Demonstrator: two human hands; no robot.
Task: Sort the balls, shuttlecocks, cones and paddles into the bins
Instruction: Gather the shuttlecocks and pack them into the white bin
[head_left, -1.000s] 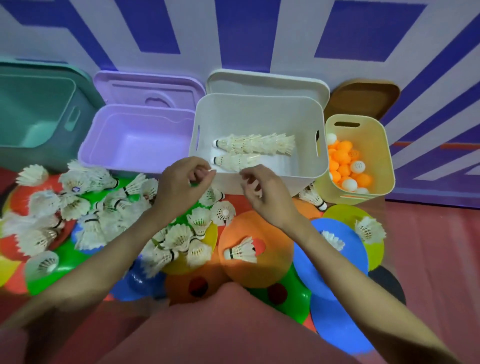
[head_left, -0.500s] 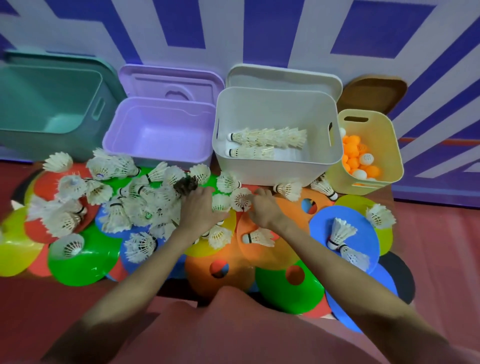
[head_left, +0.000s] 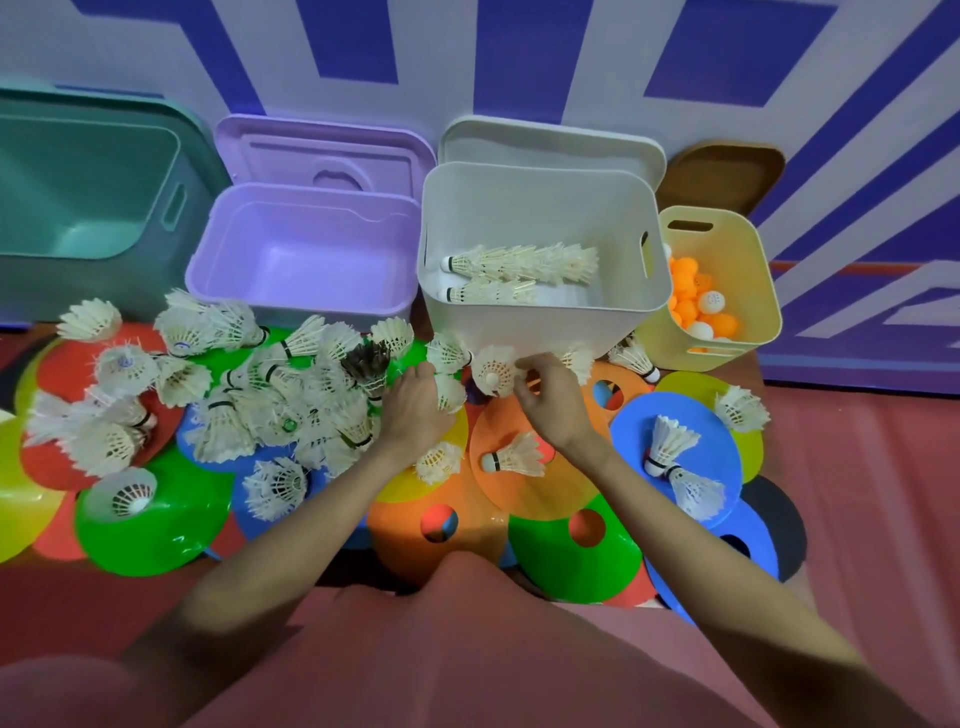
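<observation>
The floor (head_left: 857, 467) is dull red, and behind it runs a pale wall (head_left: 519, 62) with broad blue stripes. Four bins stand in a row against that wall: a teal bin (head_left: 78, 208) at the left, a purple bin (head_left: 306, 260), a white bin (head_left: 540, 249) and a small yellow bin (head_left: 727, 280), each with its lid leaning behind it.

In the white bin lie two rows of nested shuttlecocks (head_left: 519, 262); orange and white balls (head_left: 701, 306) sit in the yellow one. In front of the bins, flat cones (head_left: 150, 514) in green, orange, blue, yellow and red overlap across the floor, and loose shuttlecocks (head_left: 291, 395) are heaped on them, thickest at the left, one dark-feathered shuttlecock (head_left: 370, 364) among them.

The right hand (head_left: 553, 400) pinches a white shuttlecock (head_left: 494, 371) at its feather rim, fingers curled, just before the white bin's front wall. The left hand (head_left: 415, 405) lies knuckles up at the heap's right edge; its fingers curl down among the feathers, and I cannot tell whether they hold one.

The teal bin is cut off at the left edge. The person's reddish clothing (head_left: 415, 649) blocks the near floor. No paddle is plain to see, and the print on the balls is too small to read.
</observation>
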